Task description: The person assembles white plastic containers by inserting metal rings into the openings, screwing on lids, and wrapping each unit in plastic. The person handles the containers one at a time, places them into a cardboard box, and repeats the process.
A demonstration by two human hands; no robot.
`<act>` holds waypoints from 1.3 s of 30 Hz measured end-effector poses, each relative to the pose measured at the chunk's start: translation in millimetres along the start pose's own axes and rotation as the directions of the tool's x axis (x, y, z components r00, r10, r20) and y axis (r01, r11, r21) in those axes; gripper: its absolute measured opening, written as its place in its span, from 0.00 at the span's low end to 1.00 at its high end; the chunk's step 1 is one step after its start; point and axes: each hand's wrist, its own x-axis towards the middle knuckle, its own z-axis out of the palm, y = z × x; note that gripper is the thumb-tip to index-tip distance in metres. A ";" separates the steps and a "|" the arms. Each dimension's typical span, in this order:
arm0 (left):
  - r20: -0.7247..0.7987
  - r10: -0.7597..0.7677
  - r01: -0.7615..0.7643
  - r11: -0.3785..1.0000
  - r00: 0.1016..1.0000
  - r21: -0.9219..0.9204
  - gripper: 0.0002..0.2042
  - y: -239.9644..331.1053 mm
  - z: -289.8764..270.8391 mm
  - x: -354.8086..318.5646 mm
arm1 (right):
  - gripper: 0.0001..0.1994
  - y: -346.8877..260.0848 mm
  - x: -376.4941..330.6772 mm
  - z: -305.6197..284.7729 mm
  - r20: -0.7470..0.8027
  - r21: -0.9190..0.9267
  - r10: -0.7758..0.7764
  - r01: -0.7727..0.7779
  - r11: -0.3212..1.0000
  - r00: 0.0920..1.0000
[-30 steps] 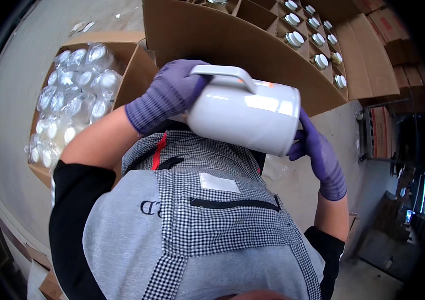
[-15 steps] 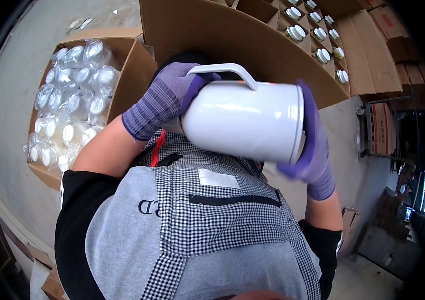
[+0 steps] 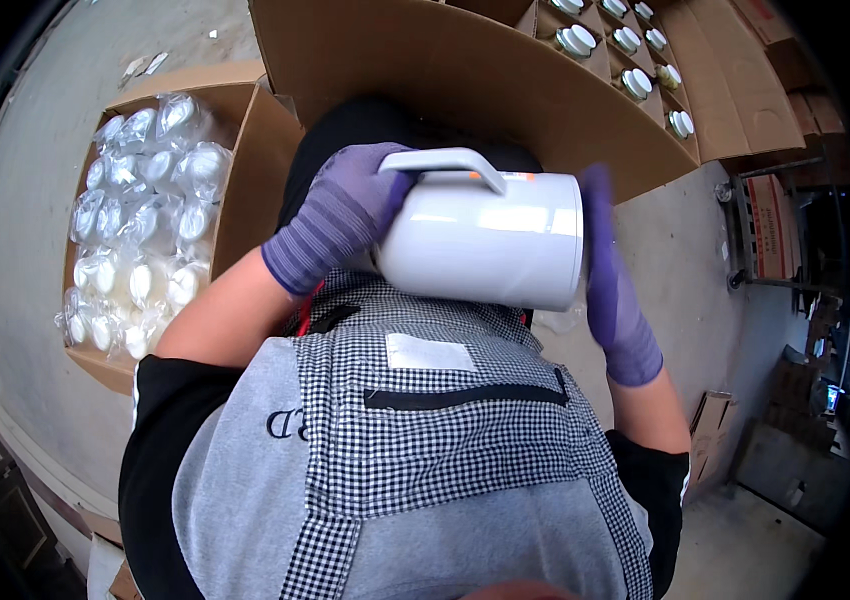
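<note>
A glossy white jug (image 3: 485, 240) with a loop handle (image 3: 450, 158) lies sideways in front of my checked apron. Its flat base faces right and a small orange mark shows beside the handle. My left hand (image 3: 345, 205), in a purple knitted glove, is wrapped round the jug's narrower end by the handle; part of that end is hidden behind the glove. At the base, my gloved right hand (image 3: 617, 290) is held upright with its fingers stretched out, slightly blurred. Whether its palm touches the base I cannot tell.
An open carton (image 3: 255, 180) on the left holds several white-topped items in clear plastic (image 3: 150, 220). Ahead, a large divided carton (image 3: 425, 75) contains several white-lidded jars (image 3: 635, 83), with its flap (image 3: 735, 80) folded outward. A rack with a box (image 3: 770, 230) stands at the right.
The jug has shifted slightly left, and its base has turned from view. My right hand has gone from curling round the base edge to standing straight beside it.
</note>
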 end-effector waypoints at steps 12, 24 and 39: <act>0.154 0.165 -0.145 0.980 0.974 -0.136 0.15 -5.4 32.8 14.4 | 0.64 -27.1 -21.0 0.9 0.062 0.060 -0.021 0.017 0.998 0.998; 0.220 0.465 -0.510 0.825 0.858 0.242 0.14 -39.5 31.4 39.5 | 0.48 36.2 58.4 -36.7 -0.041 0.107 -0.214 0.217 0.970 0.976; 0.873 0.150 0.693 0.552 0.463 -0.463 0.14 -28.8 34.3 106.4 | 0.12 -14.0 121.4 -167.3 0.225 -0.778 -0.433 0.429 0.460 0.873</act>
